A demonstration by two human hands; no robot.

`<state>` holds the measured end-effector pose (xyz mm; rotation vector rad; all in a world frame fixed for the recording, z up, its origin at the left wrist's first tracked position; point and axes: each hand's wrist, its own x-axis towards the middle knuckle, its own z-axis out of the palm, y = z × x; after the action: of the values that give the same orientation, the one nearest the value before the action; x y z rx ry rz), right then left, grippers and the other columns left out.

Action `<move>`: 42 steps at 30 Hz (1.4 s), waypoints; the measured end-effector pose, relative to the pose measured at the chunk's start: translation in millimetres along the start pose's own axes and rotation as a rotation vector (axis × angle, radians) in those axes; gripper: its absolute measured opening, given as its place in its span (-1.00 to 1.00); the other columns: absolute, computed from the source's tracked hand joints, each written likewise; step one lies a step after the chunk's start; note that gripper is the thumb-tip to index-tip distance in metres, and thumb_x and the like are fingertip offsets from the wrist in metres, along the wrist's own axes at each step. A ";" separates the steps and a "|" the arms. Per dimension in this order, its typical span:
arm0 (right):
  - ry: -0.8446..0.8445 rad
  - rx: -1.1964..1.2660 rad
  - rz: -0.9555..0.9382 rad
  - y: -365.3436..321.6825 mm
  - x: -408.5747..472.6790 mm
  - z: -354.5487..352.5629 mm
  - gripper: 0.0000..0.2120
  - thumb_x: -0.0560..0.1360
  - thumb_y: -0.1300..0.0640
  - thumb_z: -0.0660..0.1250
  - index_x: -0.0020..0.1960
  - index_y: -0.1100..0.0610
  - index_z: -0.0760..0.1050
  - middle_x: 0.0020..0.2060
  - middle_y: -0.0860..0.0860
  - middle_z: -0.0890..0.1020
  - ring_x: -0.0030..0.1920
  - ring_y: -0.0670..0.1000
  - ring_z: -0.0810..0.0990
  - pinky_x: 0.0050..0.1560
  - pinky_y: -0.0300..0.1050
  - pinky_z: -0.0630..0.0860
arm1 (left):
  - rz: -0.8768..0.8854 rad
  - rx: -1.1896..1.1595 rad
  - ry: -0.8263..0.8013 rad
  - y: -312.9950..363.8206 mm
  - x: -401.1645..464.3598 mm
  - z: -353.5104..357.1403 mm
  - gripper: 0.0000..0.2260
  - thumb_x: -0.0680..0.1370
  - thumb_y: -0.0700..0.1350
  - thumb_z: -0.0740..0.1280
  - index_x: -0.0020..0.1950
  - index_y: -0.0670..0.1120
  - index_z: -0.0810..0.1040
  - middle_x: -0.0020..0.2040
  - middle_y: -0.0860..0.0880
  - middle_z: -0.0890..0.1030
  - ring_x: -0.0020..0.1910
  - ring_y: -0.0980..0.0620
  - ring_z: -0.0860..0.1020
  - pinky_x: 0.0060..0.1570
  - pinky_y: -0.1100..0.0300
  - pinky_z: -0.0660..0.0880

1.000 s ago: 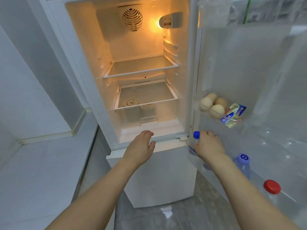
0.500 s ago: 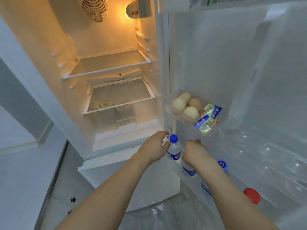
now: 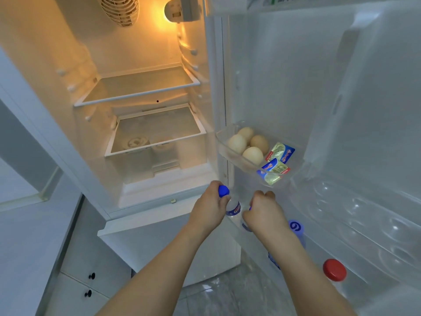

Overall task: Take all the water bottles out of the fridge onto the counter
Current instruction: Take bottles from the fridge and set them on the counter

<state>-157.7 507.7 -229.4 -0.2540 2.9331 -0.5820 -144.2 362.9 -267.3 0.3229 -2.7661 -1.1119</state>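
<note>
Hands: L (image 3: 210,209) & R (image 3: 265,213) each grip bottle (image 3: 232,207) at door-shelf edge (image 3: 255,245).

Warm amber glow from fridge lamp (image 3: 180,10) floods cavity; your view of door (image 3: 341,99) stays cool, evenly bright. Wide-angle bowing at edges, slight softness throughout, specular glints on clear door shelf (image 3: 376,224).

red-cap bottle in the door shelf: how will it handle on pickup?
The red-cap bottle has a clear body, probably smooth plastic, so possibly slick when cold. If full, fairly heavy for its size. Upright behind the door shelf rail, it likely needs lifting straight up.
</note>
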 end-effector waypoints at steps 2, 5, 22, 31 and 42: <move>0.082 0.043 0.004 -1.5 -1.6 -2.3 -0.75 0.51 0.24 0.24 0.18 0.24 0.38 0.07 0.14 0.42 -0.03 0.12 0.54 -0.18 -0.22 0.32 | 0.005 -0.096 0.118 -1.5 -6.7 -6.0 -0.85 0.62 -0.01 0.24 0.15 0.01 0.36 -0.01 0.00 0.56 -0.04 -0.10 0.53 -0.07 0.04 0.48; 0.191 0.144 -0.010 -8.4 -7.4 -4.9 -0.76 0.51 0.20 0.25 0.16 0.25 0.38 0.12 0.20 0.45 0.03 0.20 0.54 -0.14 -0.16 0.35 | -0.041 -0.294 0.280 -0.2 -18.7 -19.9 -0.84 0.62 -0.02 0.26 0.18 0.02 0.39 0.03 0.08 0.56 0.02 0.00 0.54 -0.03 0.07 0.48; -0.009 0.416 -0.540 -150.1 -60.2 64.3 -0.87 0.47 0.18 0.30 0.02 0.13 0.43 0.03 0.00 0.38 -0.18 0.12 0.51 -0.17 -0.09 0.42 | -0.380 -0.299 0.814 -90.2 -166.9 -119.5 -0.88 0.60 -0.04 0.30 0.12 0.07 0.45 -0.09 0.17 0.58 -0.16 0.19 0.52 -0.16 0.29 0.45; -0.379 0.340 -0.839 -213.2 -152.6 122.3 -0.90 0.47 0.18 0.27 -0.02 0.10 0.45 0.00 -0.03 0.40 -0.20 0.03 0.50 -0.17 -0.15 0.37 | -0.683 -0.193 1.058 -130.3 -300.5 -146.3 -0.85 0.59 -0.02 0.32 0.13 0.07 0.44 -0.04 0.11 0.59 -0.15 0.17 0.52 -0.11 0.17 0.49; -0.508 0.335 -1.195 -270.0 -338.3 135.8 -0.88 0.45 0.18 0.31 -0.02 0.14 0.49 -0.01 0.02 0.43 -0.18 0.09 0.51 -0.22 -0.13 0.37 | -0.888 -0.067 1.288 -115.7 -510.6 -182.2 -0.83 0.59 -0.01 0.30 0.17 0.11 0.44 -0.07 0.15 0.58 -0.15 0.13 0.54 -0.16 0.20 0.47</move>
<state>232.6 277.1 -213.3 -1.8003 1.8835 -0.9045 404.5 288.2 -243.9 1.6312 -1.3829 -0.6362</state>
